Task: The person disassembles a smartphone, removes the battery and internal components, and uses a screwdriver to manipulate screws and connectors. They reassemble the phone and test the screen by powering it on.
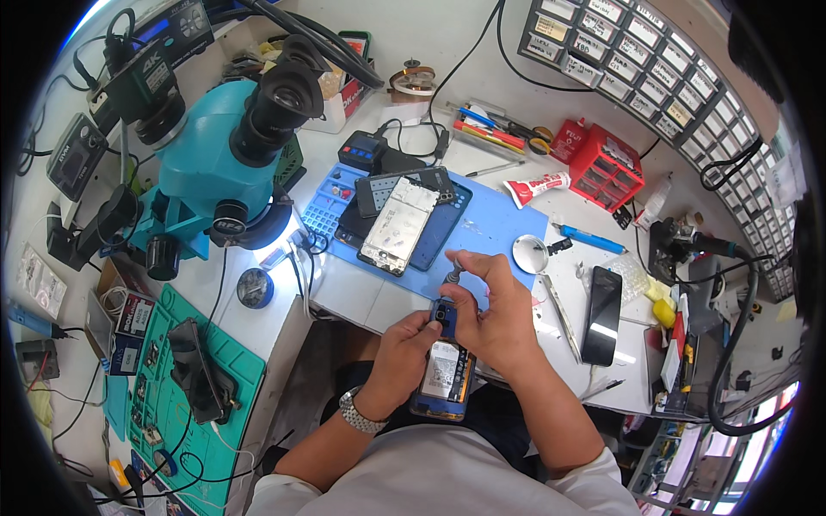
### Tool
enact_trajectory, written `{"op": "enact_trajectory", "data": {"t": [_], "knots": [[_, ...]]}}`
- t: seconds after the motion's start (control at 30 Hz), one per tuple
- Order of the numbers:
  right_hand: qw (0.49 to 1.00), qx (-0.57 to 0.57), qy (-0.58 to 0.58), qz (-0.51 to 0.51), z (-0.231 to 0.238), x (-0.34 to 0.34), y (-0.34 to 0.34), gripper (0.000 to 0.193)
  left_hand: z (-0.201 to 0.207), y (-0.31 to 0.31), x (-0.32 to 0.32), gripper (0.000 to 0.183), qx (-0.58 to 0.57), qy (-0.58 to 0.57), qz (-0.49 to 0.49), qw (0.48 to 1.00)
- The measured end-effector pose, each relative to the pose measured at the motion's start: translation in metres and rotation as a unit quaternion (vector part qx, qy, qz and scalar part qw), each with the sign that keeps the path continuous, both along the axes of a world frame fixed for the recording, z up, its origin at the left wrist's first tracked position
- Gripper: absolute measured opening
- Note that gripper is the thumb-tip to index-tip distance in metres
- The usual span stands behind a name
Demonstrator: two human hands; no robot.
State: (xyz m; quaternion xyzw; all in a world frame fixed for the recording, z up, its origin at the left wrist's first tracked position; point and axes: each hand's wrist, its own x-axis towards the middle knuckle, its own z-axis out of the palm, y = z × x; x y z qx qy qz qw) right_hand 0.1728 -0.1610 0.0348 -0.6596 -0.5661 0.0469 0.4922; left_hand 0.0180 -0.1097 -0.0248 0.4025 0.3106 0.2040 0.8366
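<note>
My left hand (400, 361), with a metal-banded watch on its wrist, grips an opened blue phone (419, 404) above my lap, at the bench's front edge. Its back is off, so a white-labelled battery (445, 371) shows in the lower part. Over the phone's upper end my right hand (499, 314) is closed, thumb and forefinger around a small grey ribbed piece (453, 273), perhaps a short screwdriver handle. The lower end of that piece is hidden by my fingers. Just beyond lies a silver phone frame (399, 225) on other phone parts, on a blue mat (508, 225).
At the left stand a teal microscope (211, 146) and a green mat (249, 365) with a dark phone part. A black phone (601, 316), tweezers (562, 320), a round tin (530, 254) and a blue pen-like tool (592, 239) lie right. Behind them sits a red drawer box (607, 168).
</note>
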Motion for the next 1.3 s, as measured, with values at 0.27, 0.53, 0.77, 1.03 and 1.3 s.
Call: {"op": "enact_trajectory", "data": {"t": [0.27,0.53,0.77,1.03,1.3], "knots": [[0.995,0.023,0.099,0.024,-0.03,0.0,0.003,0.06,-0.009,0.002,-0.003,0.027,0.038,0.016,-0.018,0.999],[0.977,0.097,0.188,-0.032,-0.036,0.037,0.053,0.062,-0.003,-0.001,-0.001,0.028,-0.002,-0.006,0.015,1.0],[0.978,0.05,0.19,-0.069,-0.046,0.052,0.079,0.061,-0.004,0.0,-0.001,0.027,-0.001,-0.009,0.017,1.0],[0.972,0.066,0.22,-0.053,-0.041,0.051,0.073,0.064,-0.006,0.0,0.0,0.027,0.006,-0.006,0.013,1.0],[0.939,0.094,0.316,-0.097,-0.022,0.039,0.012,0.071,-0.002,-0.002,0.001,0.029,-0.019,-0.02,0.022,0.999]]}}
